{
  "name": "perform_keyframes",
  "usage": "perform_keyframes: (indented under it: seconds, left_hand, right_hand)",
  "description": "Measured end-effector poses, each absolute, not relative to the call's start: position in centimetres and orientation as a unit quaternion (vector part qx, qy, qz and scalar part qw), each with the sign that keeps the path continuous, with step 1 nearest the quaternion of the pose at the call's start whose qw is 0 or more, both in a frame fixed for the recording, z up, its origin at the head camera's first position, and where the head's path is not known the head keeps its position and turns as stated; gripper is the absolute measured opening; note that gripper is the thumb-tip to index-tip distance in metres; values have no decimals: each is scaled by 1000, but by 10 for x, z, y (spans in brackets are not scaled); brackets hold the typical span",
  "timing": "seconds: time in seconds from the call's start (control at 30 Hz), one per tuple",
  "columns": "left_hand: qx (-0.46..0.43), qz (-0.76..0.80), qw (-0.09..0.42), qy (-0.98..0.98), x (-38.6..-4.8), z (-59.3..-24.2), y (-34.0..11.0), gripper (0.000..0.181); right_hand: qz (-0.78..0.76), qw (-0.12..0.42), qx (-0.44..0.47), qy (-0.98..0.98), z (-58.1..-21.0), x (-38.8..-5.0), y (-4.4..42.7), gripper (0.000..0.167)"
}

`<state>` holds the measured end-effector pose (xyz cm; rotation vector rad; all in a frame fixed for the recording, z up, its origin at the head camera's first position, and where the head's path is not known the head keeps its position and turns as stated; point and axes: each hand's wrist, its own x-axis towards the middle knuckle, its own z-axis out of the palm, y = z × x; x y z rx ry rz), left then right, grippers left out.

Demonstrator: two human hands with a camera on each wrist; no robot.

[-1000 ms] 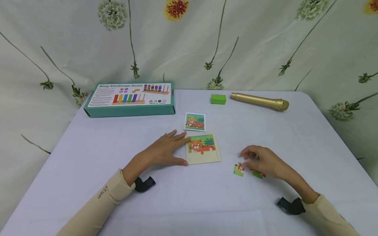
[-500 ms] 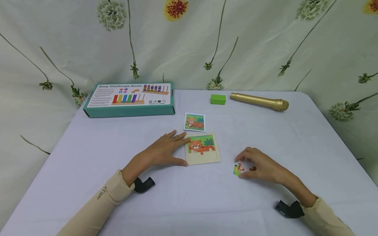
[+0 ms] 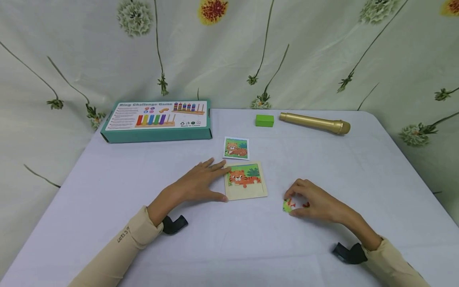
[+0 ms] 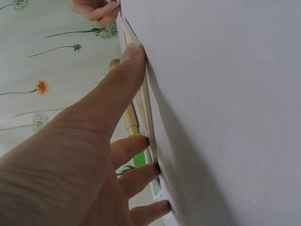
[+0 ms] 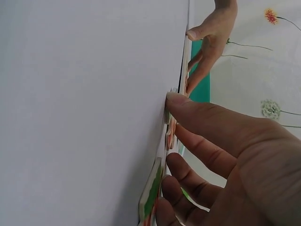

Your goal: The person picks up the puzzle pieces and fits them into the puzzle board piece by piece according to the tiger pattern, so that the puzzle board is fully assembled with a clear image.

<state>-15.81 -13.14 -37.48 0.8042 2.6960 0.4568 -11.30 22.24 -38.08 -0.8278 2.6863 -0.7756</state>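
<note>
My left hand lies with spread, fairly straight fingers against the left side of a wooden puzzle board. Its thumb touches the board's near left corner. A tiger picture fills the upper part of the board, and bare wood shows below. To the right, my right hand pinches a green and orange puzzle piece between thumb and index finger, low at the tabletop. A second puzzle piece lies under the other curled fingers, mostly hidden in the head view.
Behind the board lies a tiger picture card. Farther back are a green Ring Challenge Game box, a green block and a gold microphone. A flowered cloth hangs behind the white-covered table.
My right hand has moved slightly left and lowered its thumb, so thumb and index finger now take the left puzzle piece between them. The left hand and board stay in place.
</note>
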Motion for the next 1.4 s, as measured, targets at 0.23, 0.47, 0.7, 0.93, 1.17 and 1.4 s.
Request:
perform_keyframes:
  seconds: [0.23, 0.47, 0.7, 0.93, 1.17, 1.4]
  left_hand:
    - [278, 159, 144, 936, -158, -375, -132, 91]
    - [277, 160, 147, 936, -158, -375, -132, 91]
    - [278, 158, 147, 936, -158, -375, -132, 91]
    - [279, 154, 146, 936, -158, -374, -132, 90]
    - [280, 154, 147, 936, -159, -375, -132, 90]
    - [281, 158, 148, 935, -159, -375, -132, 91]
  right_hand:
    - [-292, 120, -297, 901, -382, -114, 223, 32]
    - [-307, 127, -304, 893, -381, -116, 220, 32]
    - [-326, 143, -287, 889, -381, -119, 218, 34]
    - [-329, 147, -280, 890, -380, -121, 217, 35]
    - [-344, 148, -287, 882, -378, -126, 217, 28]
    - [-363, 155, -266, 879, -379, -132, 215, 28]
